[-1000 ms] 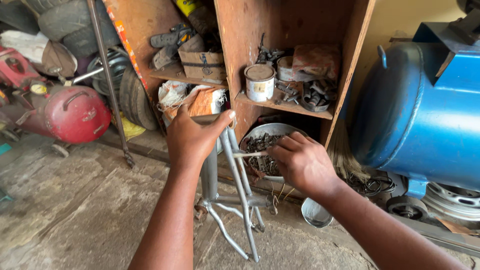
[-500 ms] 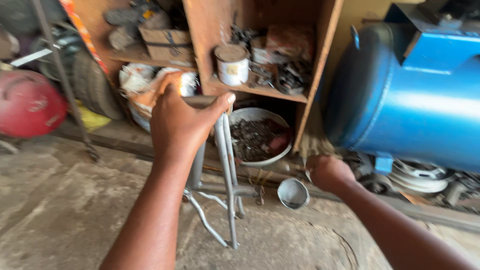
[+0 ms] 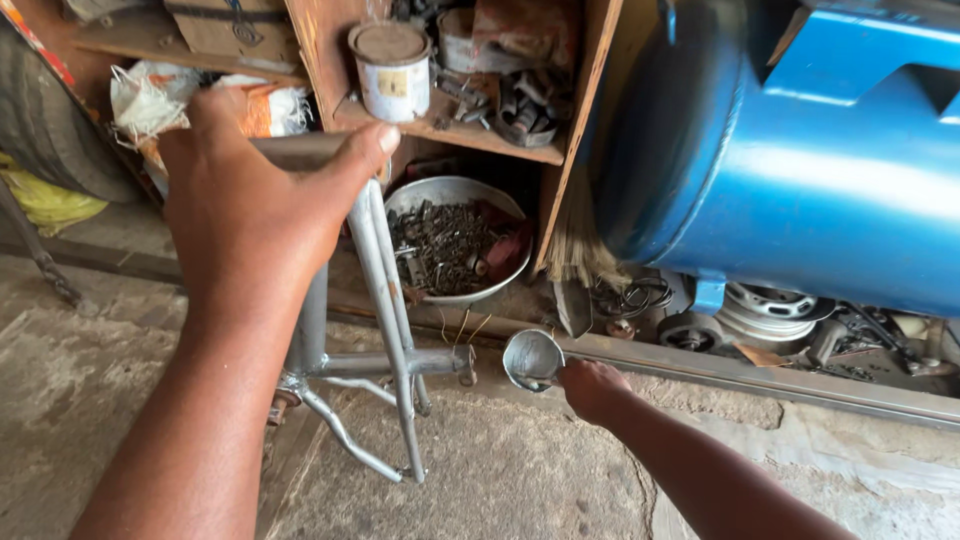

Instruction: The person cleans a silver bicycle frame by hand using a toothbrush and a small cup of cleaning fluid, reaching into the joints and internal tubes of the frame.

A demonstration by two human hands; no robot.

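1. Since a moment ago our right hand (image 3: 592, 388) has dropped from the bowl of scrap down to the floor, and our view has swung right, so the red tank is out of sight.
2. Our left hand (image 3: 250, 190) is clamped over the top of the grey metal frame (image 3: 385, 300), thumb wrapped across its upper tube, holding it upright.
3. Our right hand is closed on the small metal cup (image 3: 531, 358), which sits low, just beside the frame's horizontal tube.
4. We see the frame's thin legs reaching down to the concrete floor (image 3: 500, 480), in front of the wooden shelf (image 3: 480, 135).
5. Behind the frame, a round metal bowl (image 3: 455, 240) full of dark bolts and scrap sits under the shelf.
6. On the shelf above stands a white tin (image 3: 392, 70) with a dusty lid, next to a heap of metal parts.
7. To the right, a large blue tank (image 3: 820, 160) fills the view, with small wheels and wire beneath it.
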